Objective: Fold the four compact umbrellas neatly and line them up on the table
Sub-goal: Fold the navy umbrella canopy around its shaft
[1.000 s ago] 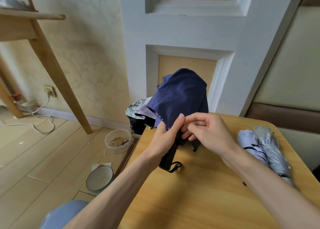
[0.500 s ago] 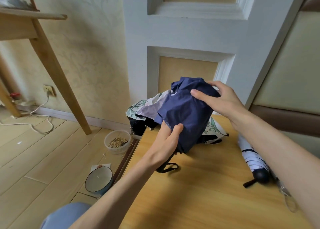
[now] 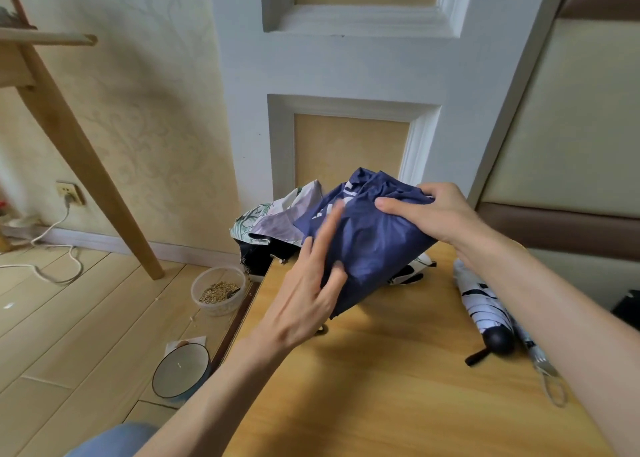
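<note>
Above the far edge of the wooden tabletop [image 3: 381,394], the navy umbrella [image 3: 370,245] was held tilted, its loose canopy bunched into a rough bundle with the lower end just over the wood. The right hand [image 3: 438,214] gripped the upper end, thumb pressed across the front of the fabric and fingers curled over the top. The left hand [image 3: 304,304] was spread wide with straight fingers against the bundle's left side, holding nothing; it was blurred, and how firmly it pressed could not be told.

Behind the navy bundle, at the tabletop's back corner, the floral umbrella [image 3: 277,216] lay unfolded, pale patterned cloth over a dark underside hanging past the edge. To the right, the striped umbrella [image 3: 479,304] lay rolled on the wood, white with black bands, its round black handle toward the person. Just beside it, partly hidden by the right forearm, lay the silver umbrella [image 3: 535,351], its wrist loop trailing on the tabletop.

On the floor to the left stood a plastic tub [image 3: 219,292] of grain and a dark-rimmed bowl [image 3: 181,371].
</note>
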Demonstrator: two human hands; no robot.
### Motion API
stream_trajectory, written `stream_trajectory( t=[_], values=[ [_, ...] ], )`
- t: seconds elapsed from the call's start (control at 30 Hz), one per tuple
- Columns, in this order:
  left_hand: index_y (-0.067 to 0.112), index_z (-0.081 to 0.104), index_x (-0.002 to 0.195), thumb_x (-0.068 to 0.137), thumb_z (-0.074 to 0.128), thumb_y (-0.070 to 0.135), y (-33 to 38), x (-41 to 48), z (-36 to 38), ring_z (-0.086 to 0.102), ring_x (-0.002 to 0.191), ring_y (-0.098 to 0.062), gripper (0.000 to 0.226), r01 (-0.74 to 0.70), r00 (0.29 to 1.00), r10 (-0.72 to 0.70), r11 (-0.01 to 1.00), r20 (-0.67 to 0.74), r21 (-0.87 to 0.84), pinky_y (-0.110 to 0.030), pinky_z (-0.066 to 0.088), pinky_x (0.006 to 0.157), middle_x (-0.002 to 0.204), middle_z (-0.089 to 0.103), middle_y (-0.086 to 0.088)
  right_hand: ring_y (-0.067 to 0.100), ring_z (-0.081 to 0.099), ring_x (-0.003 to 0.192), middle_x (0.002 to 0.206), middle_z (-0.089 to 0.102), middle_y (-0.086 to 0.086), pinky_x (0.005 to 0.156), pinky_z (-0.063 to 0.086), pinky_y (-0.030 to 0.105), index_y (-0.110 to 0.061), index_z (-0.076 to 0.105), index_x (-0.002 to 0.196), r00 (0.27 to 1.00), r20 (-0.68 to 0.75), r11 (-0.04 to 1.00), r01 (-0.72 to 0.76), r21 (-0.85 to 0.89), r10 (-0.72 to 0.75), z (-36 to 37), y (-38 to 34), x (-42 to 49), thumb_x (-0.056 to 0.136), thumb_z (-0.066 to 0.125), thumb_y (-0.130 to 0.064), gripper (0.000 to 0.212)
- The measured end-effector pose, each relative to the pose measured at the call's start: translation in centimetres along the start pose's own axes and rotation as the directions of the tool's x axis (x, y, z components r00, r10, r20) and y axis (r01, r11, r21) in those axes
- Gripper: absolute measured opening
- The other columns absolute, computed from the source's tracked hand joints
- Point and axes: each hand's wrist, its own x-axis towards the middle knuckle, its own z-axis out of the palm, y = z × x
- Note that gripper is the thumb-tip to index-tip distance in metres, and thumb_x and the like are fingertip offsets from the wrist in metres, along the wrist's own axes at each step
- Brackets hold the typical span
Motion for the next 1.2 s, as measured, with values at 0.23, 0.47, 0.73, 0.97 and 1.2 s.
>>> stream_trajectory(
  t=[0.23,0.47,0.73,0.97,1.2],
  values=[
    [0.053,0.009,0.164,0.075,0.066,0.081,-0.8,-0.1,0.3,0.048,0.14,-0.012,0.11,0.079,0.996,-0.073,0.989,-0.056,0.125,-0.019,0.042,0.104,0.162,0.04,0.003,0.01,0.069,0.11,0.115,0.072,-0.012,0.098,0.057,0.038,-0.03,0.067,0.123,0.969,0.024,0.969,0.245,-0.032,-0.244,0.0,0.2,-1.1,0.076,0.09,-0.054,0.057],
    [0.039,0.016,0.167,0.072,0.067,0.08,-1.1,0.1,0.4,0.043,0.132,-0.006,0.116,0.133,0.975,-0.096,0.975,-0.203,0.178,-0.02,0.036,0.099,0.163,0.038,0.006,0.002,0.057,0.118,0.123,0.055,-0.012,0.1,0.042,0.02,-0.035,0.069,0.109,0.815,-0.044,0.805,0.56,-0.194,-0.578,-1.1,0.4,-1.8,0.091,0.081,-0.034,0.022],
    [0.041,0.019,0.166,0.074,0.072,0.074,-1.1,0.1,0.7,0.047,0.125,-0.005,0.111,0.137,0.976,-0.103,0.976,-0.192,0.172,-0.018,0.038,0.093,0.16,0.04,0.007,0.005,0.058,0.113,0.112,0.062,-0.013,0.096,0.043,0.023,-0.035,0.076,0.091,0.833,0.003,0.795,0.528,-0.297,-0.553,-2.3,-0.8,-1.0,0.088,0.082,-0.04,0.009],
    [0.043,0.021,0.164,0.075,0.068,0.076,-1.4,0.1,1.1,0.059,0.123,-0.022,0.106,0.16,0.977,-0.13,0.971,-0.168,0.179,-0.031,0.048,0.09,0.155,0.042,0.004,-0.005,0.061,0.107,0.113,0.071,-0.012,0.101,0.04,0.02,-0.022,0.078,0.096,0.926,0.227,0.954,0.296,0.056,-0.301,-2.7,-2.3,-1.6,0.098,0.072,-0.032,0.012],
    [0.049,0.02,0.162,0.073,0.065,0.081,-1.7,0.0,0.9,0.063,0.12,-0.023,0.105,0.144,0.976,-0.113,0.977,-0.187,0.159,-0.034,0.055,0.092,0.159,0.039,0.004,0.006,0.05,0.131,0.126,0.061,-0.016,0.115,0.031,0.035,-0.029,0.082,0.083,0.958,0.067,0.951,0.285,-0.117,-0.279,-2.2,-1.7,-1.2,0.087,0.073,-0.063,0.035]
  ],
)
